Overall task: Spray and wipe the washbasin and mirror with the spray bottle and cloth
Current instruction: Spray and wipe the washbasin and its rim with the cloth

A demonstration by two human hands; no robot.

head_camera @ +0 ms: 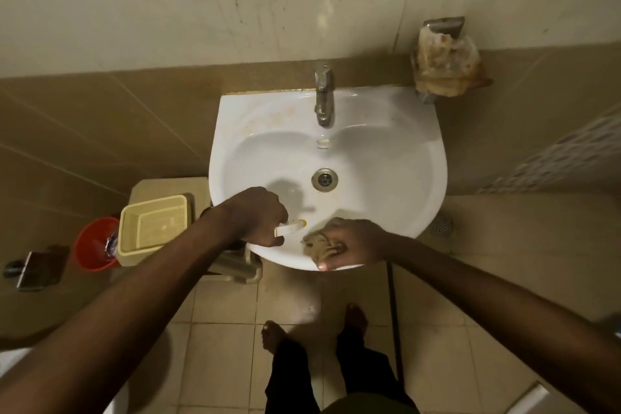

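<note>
A: Entry, head view. Left hand (260, 217) is curled shut around the bottle (290, 228); only its white nozzle with a yellow tip shows, sticking out toward the right hand (349, 242).

B: Why aimed that way?

A: Judged: the nozzle points at the near wall of the basin (386, 131), just ahead of the cloth (321, 243), so spray would land where the wipe follows.

B: Right hand state?

A: Fingers bunched down on the cloth, pressing it against the near rim; the thumb hooks over the rim's outer edge, likely to brace the stroke.

B: Rest of the basin?

A: Drain (324, 180) lies beyond both hands, tap (324, 94) further still. Brownish stains sit on the ledge beyond the left hand, apparently not yet wiped.

B: Mirror?

A: Not in view. Basket (153, 223) and red bucket (95, 245) stand outboard of the left forearm, clear of the work.
</note>
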